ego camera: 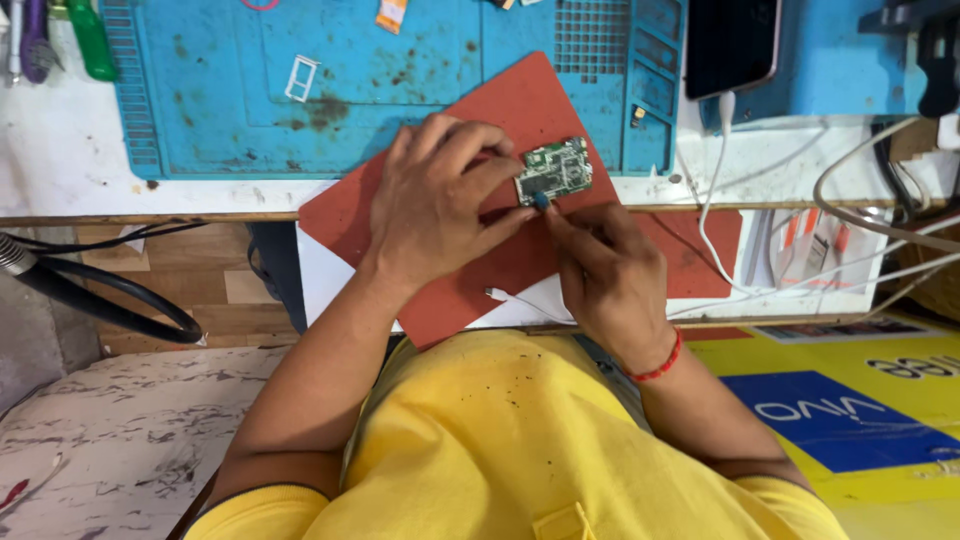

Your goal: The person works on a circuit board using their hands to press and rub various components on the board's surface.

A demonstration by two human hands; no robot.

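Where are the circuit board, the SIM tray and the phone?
circuit board [556,170], head view, middle of its green face.
SIM tray [301,78], head view, its white frame on the blue mat.
phone [731,42], head view, centre of its dark screen.

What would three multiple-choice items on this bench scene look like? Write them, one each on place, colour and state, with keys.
1. Where does the small green circuit board lie?
A. on the red rectangular mat
B. on the floor
C. inside a drawer

2. What colour is the large gridded work mat?
A. yellow
B. blue
C. black

3. How is the left hand?
A. hanging off the bench
B. gripping a green screwdriver
C. fingers resting at the board

Key: 1 A, red shows around the board; 2 B, blue surface; 3 C, fingertips meet its edge while the right hand works beside it.
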